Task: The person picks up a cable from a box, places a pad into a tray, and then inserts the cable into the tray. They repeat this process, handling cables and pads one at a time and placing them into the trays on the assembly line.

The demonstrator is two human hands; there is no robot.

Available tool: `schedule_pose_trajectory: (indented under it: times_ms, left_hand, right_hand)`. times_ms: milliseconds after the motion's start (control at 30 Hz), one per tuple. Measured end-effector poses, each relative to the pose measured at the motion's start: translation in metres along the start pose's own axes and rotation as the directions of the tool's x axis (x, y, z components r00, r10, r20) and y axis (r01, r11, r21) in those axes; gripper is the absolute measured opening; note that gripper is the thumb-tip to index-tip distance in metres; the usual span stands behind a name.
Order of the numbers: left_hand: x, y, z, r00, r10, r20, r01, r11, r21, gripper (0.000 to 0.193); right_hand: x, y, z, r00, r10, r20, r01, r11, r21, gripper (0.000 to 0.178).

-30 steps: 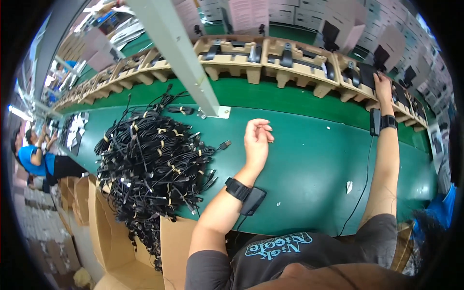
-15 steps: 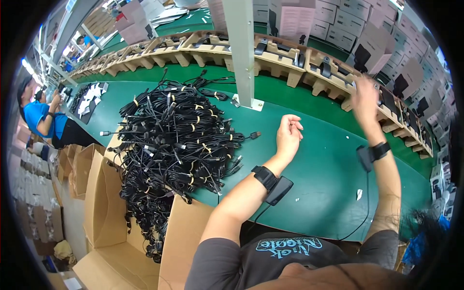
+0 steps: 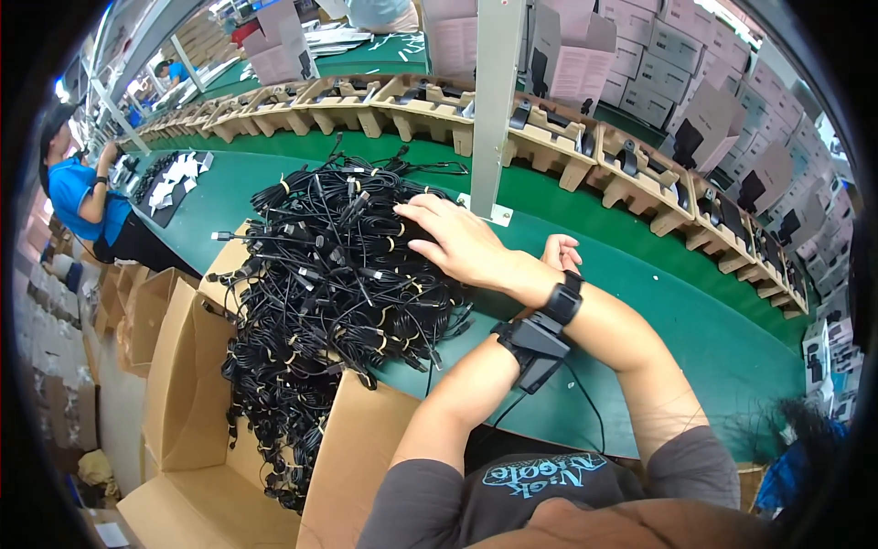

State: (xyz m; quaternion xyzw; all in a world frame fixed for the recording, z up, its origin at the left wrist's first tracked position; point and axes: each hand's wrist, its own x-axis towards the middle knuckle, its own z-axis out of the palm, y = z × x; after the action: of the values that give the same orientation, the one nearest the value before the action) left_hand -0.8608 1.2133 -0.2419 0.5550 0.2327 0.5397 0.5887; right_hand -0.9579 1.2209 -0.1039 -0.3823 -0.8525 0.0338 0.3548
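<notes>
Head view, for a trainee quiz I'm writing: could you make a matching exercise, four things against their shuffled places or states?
1. Right hand
2. Left hand
3. Moulded brown trays
4. Cardboard box

A. Lined up in a row
B. Partly hidden behind the other arm
C. Open, with black cables hanging into it
D. At the right edge of the cable pile

Pairs: 1-D, 2-B, 3-A, 4-C
</notes>
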Motion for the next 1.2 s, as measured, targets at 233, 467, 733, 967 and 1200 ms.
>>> schedule_pose_trajectory:
  times_ms: [233,467,733,967,1200]
  left_hand:
    - [-0.001,0.02,0.018,0.998,-0.011,-0.064,0.013,0.999,0.043,0.028]
    - [0.008,-0.006,-0.013,0.963,0.253,0.094,-0.266,0.947,0.18,0.018]
    - [-0.002,0.043,-0.009,0.996,-0.038,0.078,0.031,0.996,0.087,0.016]
    - [0.003,0.043,-0.011,0.924,0.375,-0.083,-0.301,0.842,0.448,0.052]
    - [0.003,0.048,-0.033,0.988,0.046,0.146,-0.084,0.961,0.262,0.027]
  right_hand:
    - [0.008,0.008,0.004,0.997,-0.017,-0.075,0.008,0.993,-0.116,0.032]
    - [-0.023,0.037,-0.04,0.902,0.334,-0.274,-0.211,0.894,0.394,0.019]
    - [-0.138,0.076,-0.112,0.786,0.28,-0.551,-0.479,0.839,-0.257,0.02]
    - [-0.163,0.062,-0.121,0.947,0.085,-0.311,-0.261,0.769,-0.583,0.016]
    - [-0.17,0.062,-0.143,0.852,0.238,-0.466,-0.514,0.544,-0.663,0.017]
